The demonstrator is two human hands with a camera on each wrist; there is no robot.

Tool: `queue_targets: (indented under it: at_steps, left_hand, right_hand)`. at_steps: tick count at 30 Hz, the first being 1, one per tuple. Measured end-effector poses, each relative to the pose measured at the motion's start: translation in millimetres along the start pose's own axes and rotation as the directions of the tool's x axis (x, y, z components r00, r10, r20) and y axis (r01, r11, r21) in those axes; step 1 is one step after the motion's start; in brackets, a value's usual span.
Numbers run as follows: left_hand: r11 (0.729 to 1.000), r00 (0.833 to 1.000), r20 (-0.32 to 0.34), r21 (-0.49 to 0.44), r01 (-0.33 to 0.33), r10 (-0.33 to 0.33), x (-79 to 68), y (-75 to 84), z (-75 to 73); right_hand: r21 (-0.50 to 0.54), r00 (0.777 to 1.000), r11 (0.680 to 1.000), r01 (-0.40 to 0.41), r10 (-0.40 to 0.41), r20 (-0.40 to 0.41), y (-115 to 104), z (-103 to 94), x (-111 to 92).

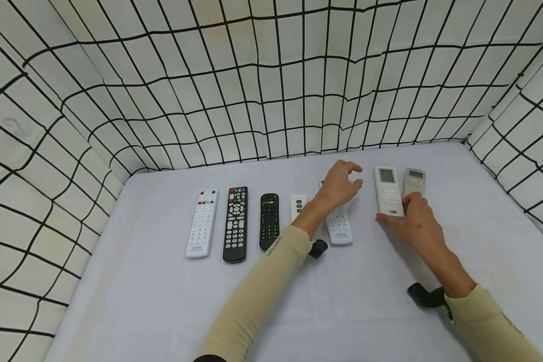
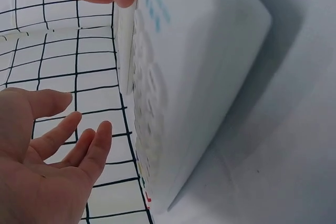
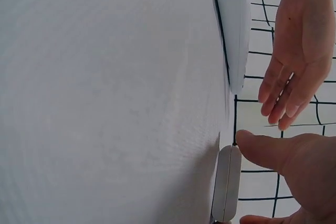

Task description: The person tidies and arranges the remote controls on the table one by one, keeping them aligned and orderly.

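Note:
Seven remote controls lie in a row, seen in the head view. My right hand (image 1: 418, 221) holds the lower end of a white air-conditioner remote (image 1: 388, 193), thumb at its left corner and fingers along its right edge. A beige remote with a small screen (image 1: 414, 182) lies just right of it, partly behind that hand. Loosely bent, my left hand (image 1: 337, 186) hovers over the top of a white remote (image 1: 339, 226) and holds nothing. In the left wrist view, that white remote (image 2: 205, 51) looms close.
Further left lie a small white remote (image 1: 298, 202), a short black remote (image 1: 269, 218), a long black remote (image 1: 235, 226) and another white remote (image 1: 201, 223). White cloth covers the table (image 1: 154, 301). Black netting (image 1: 276, 95) borders the back and sides.

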State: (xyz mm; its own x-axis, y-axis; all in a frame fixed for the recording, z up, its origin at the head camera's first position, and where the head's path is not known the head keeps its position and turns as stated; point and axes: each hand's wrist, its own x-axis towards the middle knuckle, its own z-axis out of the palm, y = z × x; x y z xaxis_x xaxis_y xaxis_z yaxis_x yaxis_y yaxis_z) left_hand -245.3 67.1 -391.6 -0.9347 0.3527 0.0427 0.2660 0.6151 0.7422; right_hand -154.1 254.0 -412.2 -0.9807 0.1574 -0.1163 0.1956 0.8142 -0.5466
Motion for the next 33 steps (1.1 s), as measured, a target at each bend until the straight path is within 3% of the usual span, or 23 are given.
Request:
queue_targets:
  at_steps: [8,14,25,33]
  left_hand:
    - [0.997,0.998,0.056,0.078,-0.013,0.009,7.1,9.4,9.6]
    - [0.991,0.993,0.105,0.129,0.036,-0.049,12.7,16.0,20.9]
    - [0.959,0.979,0.144,0.265,0.104,-0.146,21.7,17.5,29.2]
    - [0.945,0.981,0.134,0.314,0.091,-0.139,24.1,19.5,28.1]
  right_hand:
    - [-0.022,0.999,0.999,0.038,-0.039,-0.017,4,0.8,1]
    - [0.016,0.998,0.998,0.056,-0.056,0.0,9,-0.8,1]
    - [0.045,0.993,0.992,0.12,-0.12,0.0,11,-0.2,-1]
    - [0.026,0.992,0.991,0.13,-0.13,-0.001,13,-2.8,-1]
